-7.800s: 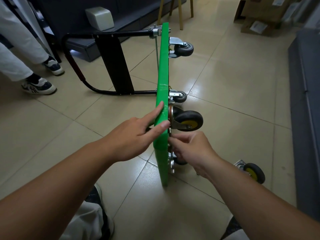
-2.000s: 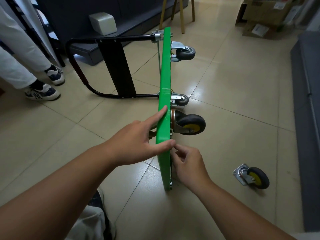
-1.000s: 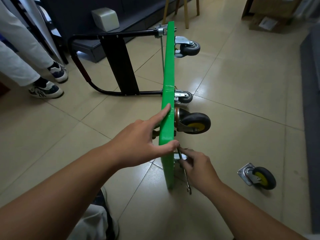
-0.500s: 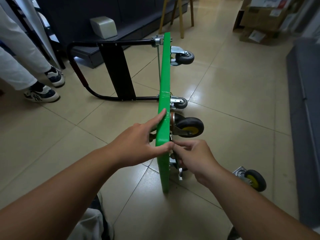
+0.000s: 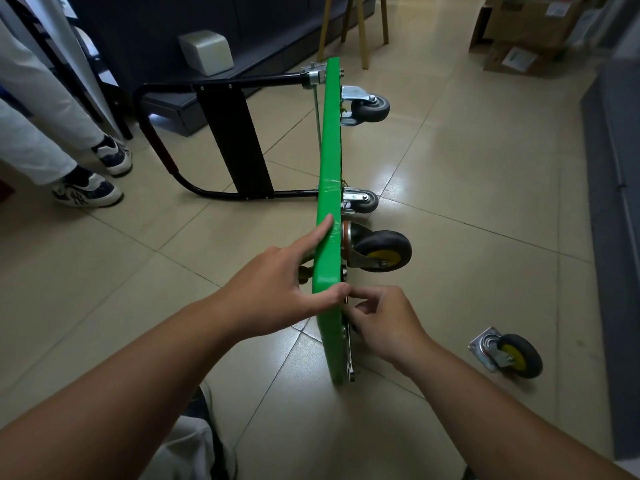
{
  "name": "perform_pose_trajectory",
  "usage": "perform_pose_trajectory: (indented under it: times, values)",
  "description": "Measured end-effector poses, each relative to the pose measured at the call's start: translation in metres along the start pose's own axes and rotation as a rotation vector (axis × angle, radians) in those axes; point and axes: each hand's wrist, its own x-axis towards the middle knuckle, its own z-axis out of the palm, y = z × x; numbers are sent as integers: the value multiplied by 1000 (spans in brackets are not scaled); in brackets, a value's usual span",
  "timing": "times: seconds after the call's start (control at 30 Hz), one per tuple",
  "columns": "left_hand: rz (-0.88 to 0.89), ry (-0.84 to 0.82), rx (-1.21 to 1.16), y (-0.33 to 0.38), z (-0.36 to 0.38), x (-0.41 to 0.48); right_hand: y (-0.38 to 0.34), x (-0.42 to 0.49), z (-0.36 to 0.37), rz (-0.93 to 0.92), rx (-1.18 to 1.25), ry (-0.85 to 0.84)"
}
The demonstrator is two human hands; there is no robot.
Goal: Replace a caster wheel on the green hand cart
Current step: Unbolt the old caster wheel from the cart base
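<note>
The green hand cart [image 5: 329, 140] stands on its long edge on the tiled floor, black handle [image 5: 207, 133] lying to the left. A black caster with a yellow hub [image 5: 379, 250] sits against the deck's underside near me. My left hand [image 5: 277, 289] grips the deck's upper edge, index finger stretched along it and thumb over the rim. My right hand [image 5: 384, 320] holds a slim metal wrench [image 5: 349, 355] flat against the underside just below the caster. A loose yellow-hub caster [image 5: 507, 355] lies on the floor to the right.
Two grey casters [image 5: 367, 107] [image 5: 362, 201] stay on the cart's far end. A person in white trousers and sneakers [image 5: 86, 192] stands at the left. Stool legs [image 5: 363, 29], a white box [image 5: 206, 51] and cardboard boxes [image 5: 526, 32] lie beyond; a dark cabinet [image 5: 616, 202] runs along the right.
Over the last second my right hand with the wrench rose to the fastener under the caster and stays there. My left hand keeps its grip on the deck. The loose caster has not moved.
</note>
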Motion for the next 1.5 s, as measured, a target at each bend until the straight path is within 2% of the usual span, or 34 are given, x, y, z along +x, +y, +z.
perform_pose_trajectory:
  times: [0.2,0.37,0.5,0.67,0.97,1.2,1.37,1.5]
  values:
    - [-2,32,14,5,3,-2,8,10,5,-11,-99,39]
    - [-2,61,22,3,3,-3,11,17,7,-33,-87,34]
    - [-5,44,-11,3,3,-3,15,18,4,-37,-1,-14]
    - [-2,45,-5,4,4,-3,12,11,-3,40,340,-95]
    - [-1,63,28,0,7,-4,24,6,-6,54,294,-83]
    - [1,90,214,4,15,-7,56,4,0,95,192,-35]
    - [41,114,280,2,22,-10,101,15,19,265,117,184]
    - [56,145,255,-1,23,-8,149,12,47,407,63,236]
